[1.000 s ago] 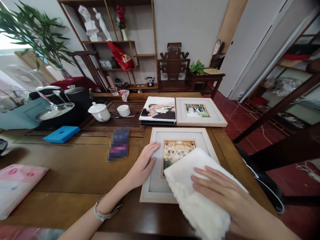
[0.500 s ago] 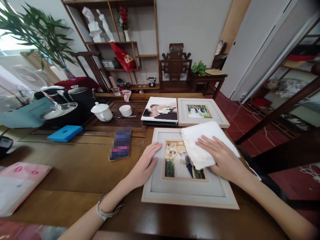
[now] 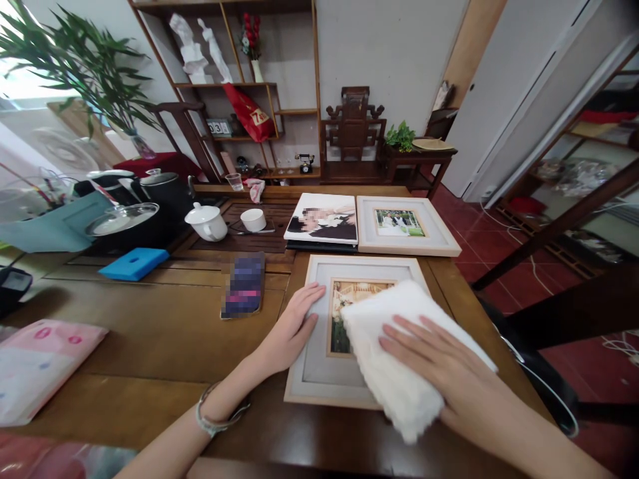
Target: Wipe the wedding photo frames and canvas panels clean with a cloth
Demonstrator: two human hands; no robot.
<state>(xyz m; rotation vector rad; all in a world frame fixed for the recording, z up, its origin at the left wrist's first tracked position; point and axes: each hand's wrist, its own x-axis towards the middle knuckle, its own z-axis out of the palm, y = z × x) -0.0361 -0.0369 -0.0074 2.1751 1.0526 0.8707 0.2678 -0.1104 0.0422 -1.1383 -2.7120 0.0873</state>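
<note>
A pale-framed wedding photo (image 3: 319, 386) lies flat near the table's right front. My left hand (image 3: 292, 329) rests on its left border, fingers stretched out and nothing in the grasp. My right hand (image 3: 429, 359) holds a folded white towel (image 3: 379, 346) against the frame, its fingers laid over the top and its thumb hidden. The towel covers the right part of the photo and the frame's lower right corner, reaching past the front edge.
Behind the frame lie a stack of photo panels (image 3: 322, 226) and another framed photo (image 3: 367, 226). A phone (image 3: 244, 286), blue sponge block (image 3: 134, 264), white lidded cup (image 3: 204, 223) and tissue pack (image 3: 44, 366) are leftward. The table's right edge is close to my right hand.
My right hand and the towel have slid toward me, from the frame's upper right to its lower right. My left hand stays on the left border.
</note>
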